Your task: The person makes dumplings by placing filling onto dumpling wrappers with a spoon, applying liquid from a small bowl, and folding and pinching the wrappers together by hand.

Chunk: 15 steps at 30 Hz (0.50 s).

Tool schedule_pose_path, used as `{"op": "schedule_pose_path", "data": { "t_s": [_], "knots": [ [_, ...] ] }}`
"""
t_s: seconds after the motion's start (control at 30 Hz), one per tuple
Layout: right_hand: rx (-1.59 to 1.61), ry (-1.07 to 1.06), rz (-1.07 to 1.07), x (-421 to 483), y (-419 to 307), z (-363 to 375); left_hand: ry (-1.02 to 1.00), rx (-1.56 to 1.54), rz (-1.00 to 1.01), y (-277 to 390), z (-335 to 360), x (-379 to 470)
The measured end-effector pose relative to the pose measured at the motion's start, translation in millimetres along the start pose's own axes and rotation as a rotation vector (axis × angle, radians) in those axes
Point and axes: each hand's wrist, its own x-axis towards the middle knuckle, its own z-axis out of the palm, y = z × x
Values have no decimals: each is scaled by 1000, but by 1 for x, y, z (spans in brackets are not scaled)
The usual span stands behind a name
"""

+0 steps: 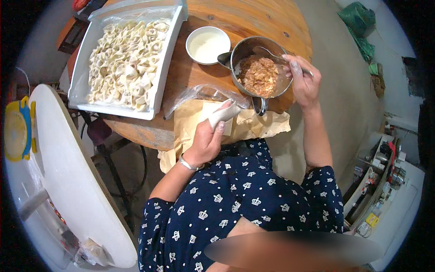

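My left hand [206, 140] holds a folded dough wrapper [222, 115] with some pinkish filling showing at its top. My right hand [303, 80] grips the handle of a metal spoon [270, 52], its bowl inside a steel pot [238, 81]. Minced filling [260, 76] lies in that pot. A black-looking utensil [224, 58] is between the pot and a white bowl [221, 61] of pale contents. Under my left hand lies brown paper [185, 114], with paler wrapper sheets [225, 127] on it. To the left, many filled dumplings [127, 68] lie in a white plastic-lined drawer-like tray [166, 73].
These things stand on a round wooden table [204, 10]. Clear plastic film [200, 91] lies beyond the paper. A white round board or tabletop [74, 180] leans at the left, near a yellow and blue item [17, 131]. Shelves with goods [370, 180] are at the right.
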Motion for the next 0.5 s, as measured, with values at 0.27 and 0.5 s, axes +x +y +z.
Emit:
{"op": "schedule_pose_path", "data": {
  "t_s": [0.27,0.5],
  "knots": [
    [-458,-172,-55,43,23,39,196,-1073,-536,-20,4,3],
    [-341,-285,-117,31,16,60,241,-1070,-517,-22,-3,10]
  ]
}}
